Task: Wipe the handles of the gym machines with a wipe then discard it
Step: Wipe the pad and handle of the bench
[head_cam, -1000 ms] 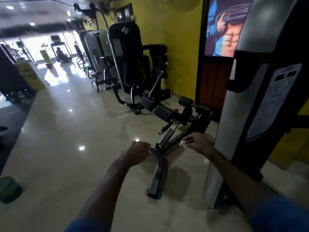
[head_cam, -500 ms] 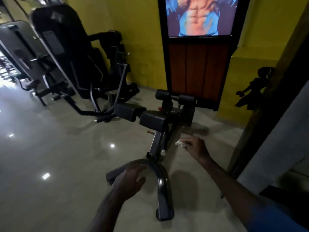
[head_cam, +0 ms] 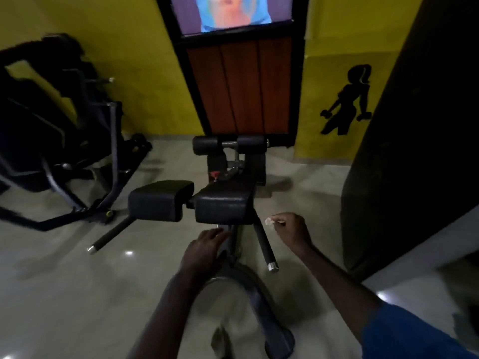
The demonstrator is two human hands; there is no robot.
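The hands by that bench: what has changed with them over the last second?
The view has swung to face the bench head-on. The left hand left the curved base bar and moved up to the post under the pads, fingers now straight. The right hand rose a little, beside the right handle, not touching it. It still pinches the white wipe; the bench has not moved.

White wipe [head_cam: 269, 221]; yellow wall [head_cam: 134, 53]

Dim, underexposed view with soft motion blur; small glare spots on the glossy floor [head_cam: 77, 294], bright washed-out poster [head_cam: 228, 14], and wide-angle bending at the edges
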